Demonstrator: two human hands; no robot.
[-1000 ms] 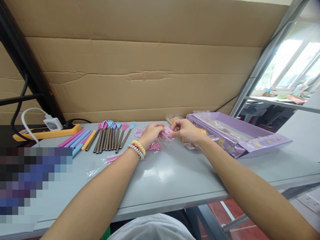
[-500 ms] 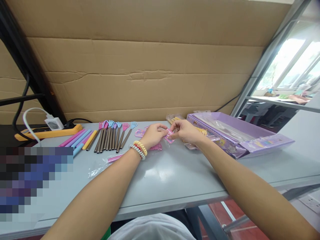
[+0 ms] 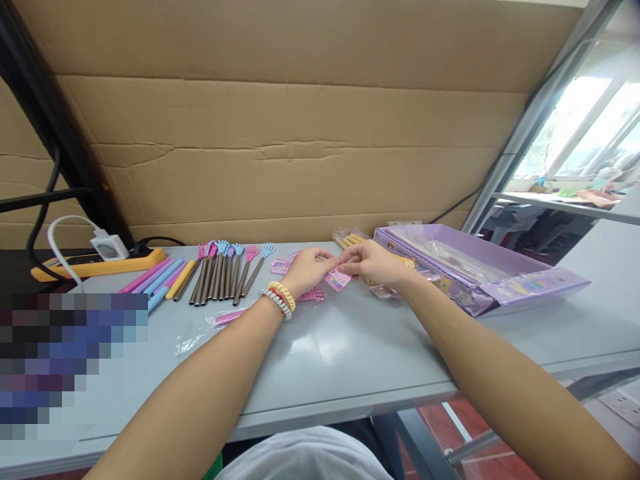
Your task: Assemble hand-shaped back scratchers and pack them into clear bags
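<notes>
Between my two hands is a small pink printed card (image 3: 338, 280), pinched at its upper edge. My left hand (image 3: 311, 270) has its fingers closed on the card's left side. From the other side my right hand (image 3: 369, 262) grips it with thumb and fingertips. More pink cards (image 3: 281, 265) lie on the table beyond my left hand, and a pink hand-shaped piece (image 3: 315, 294) shows beside my left wrist. A clear plastic bag with a pink stick (image 3: 230, 317) lies partly behind my left forearm.
Several metal rods with pink and blue hand-shaped heads (image 3: 220, 273) lie left of my hands, beside coloured tubes (image 3: 160, 277). A yellow power strip (image 3: 100, 265) is farther left. An open purple box (image 3: 465, 267) stands right, next to bagged yellow sticks (image 3: 353, 239).
The pink card has turned so that its printed face shows more fully below my fingers. My right fingers have shifted slightly on it; the arms stay nearly where they were.
</notes>
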